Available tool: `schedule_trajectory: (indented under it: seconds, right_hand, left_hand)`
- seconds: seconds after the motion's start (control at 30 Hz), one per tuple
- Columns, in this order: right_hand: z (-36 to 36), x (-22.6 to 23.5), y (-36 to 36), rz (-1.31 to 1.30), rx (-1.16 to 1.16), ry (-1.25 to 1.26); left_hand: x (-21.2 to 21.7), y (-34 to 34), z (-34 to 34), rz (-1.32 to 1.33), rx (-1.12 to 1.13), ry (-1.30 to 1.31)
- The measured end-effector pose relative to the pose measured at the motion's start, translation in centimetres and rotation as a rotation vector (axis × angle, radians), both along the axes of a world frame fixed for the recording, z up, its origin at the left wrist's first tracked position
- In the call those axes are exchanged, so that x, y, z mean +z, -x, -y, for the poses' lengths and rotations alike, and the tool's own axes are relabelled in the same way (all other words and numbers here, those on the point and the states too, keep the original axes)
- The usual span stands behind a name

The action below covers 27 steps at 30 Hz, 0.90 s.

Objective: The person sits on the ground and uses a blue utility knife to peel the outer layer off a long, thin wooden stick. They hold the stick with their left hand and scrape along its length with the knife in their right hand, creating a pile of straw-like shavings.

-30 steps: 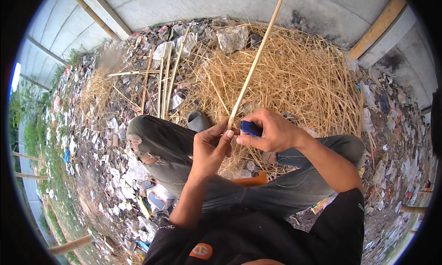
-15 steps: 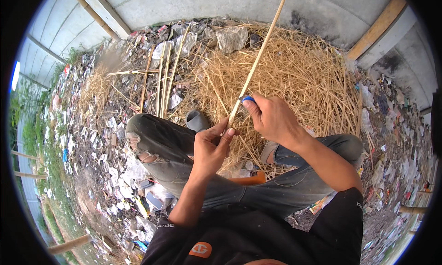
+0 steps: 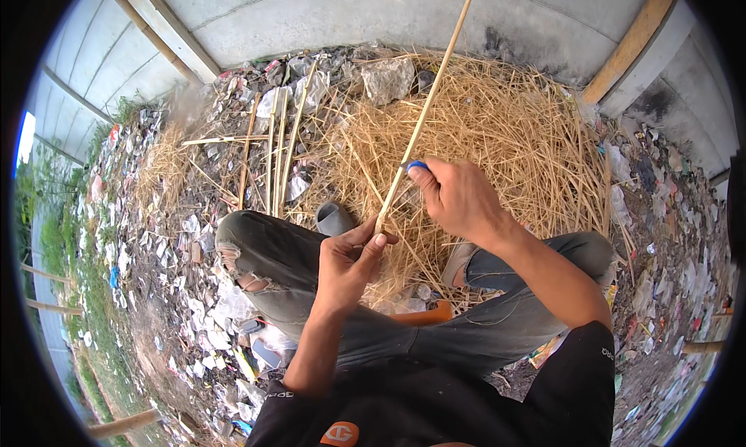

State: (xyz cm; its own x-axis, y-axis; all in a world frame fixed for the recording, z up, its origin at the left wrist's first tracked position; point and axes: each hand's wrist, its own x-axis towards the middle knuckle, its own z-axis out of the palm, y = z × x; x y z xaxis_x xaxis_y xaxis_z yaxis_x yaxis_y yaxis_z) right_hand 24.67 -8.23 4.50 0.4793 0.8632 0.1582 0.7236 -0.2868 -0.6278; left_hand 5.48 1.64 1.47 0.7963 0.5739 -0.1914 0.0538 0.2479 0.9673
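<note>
While the left hand [image 3: 346,268] pinched the lower end of a pale strip [image 3: 428,109] slanting up over the straw [image 3: 528,128], the right hand [image 3: 466,202], curled around a blue tool [image 3: 417,165], met it higher, seemingly for shaving, the next move calling for a steady pinch.

Outdoor walled yard: grey concrete-panel wall [image 3: 350,19]; brown earth ground [image 3: 148,330] bearing pale crumpled plastic scraps [image 3: 231,307]; loose straw-coloured strip heap [image 3: 505,136]; green leafy weeds [image 3: 54,241]

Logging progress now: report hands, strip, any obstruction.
Left hand pinching pale strip near lower end. Right hand gripping blue tool at strip. Straw beneath; no visible obstruction.
</note>
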Motion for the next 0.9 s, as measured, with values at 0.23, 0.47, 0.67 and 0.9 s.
schedule_trajectory:
  seconds: [0.23,0.47,0.67,0.9]
  right_hand:
    - [0.3,-1.2,1.8,-0.254,0.197,0.003]
    - [0.8,0.6,0.0,-0.59,0.224,-0.038]
    - [1.0,0.4,1.4,-0.217,0.244,-0.117]
    - [1.5,0.6,0.2,-0.274,0.477,0.003]
  left_hand:
    - [-0.9,0.1,-0.6,0.034,-0.01,-0.015]
    - [-1.4,-0.6,0.6,0.066,0.048,-0.104]
    - [-2.3,-1.0,1.6,0.039,0.085,-0.376]
    - [-1.5,0.0,1.8,-0.06,-0.061,-0.219]
